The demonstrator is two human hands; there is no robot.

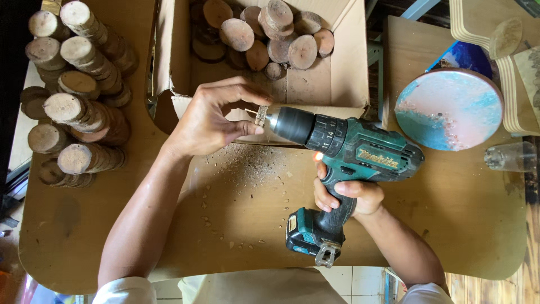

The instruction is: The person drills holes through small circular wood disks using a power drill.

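Note:
My right hand [350, 196] grips the handle of a teal and black cordless drill [343, 149] held sideways, its chuck pointing left. My left hand [211, 115] pinches a thin round wood slice [261, 115] edge-on between thumb and fingers, right against the drill's bit. The drill's small work light glows near the trigger. Both hands hover over a brown wooden tabletop [461, 214] scattered with wood shavings [247, 169].
An open cardboard box [337, 84] behind my hands holds several wood slices [264, 36]. Rows of stacked wood slices [76, 95] lie at the left. A round pink and blue resin disc [448, 110] and a clear plastic cup [511, 156] sit at the right.

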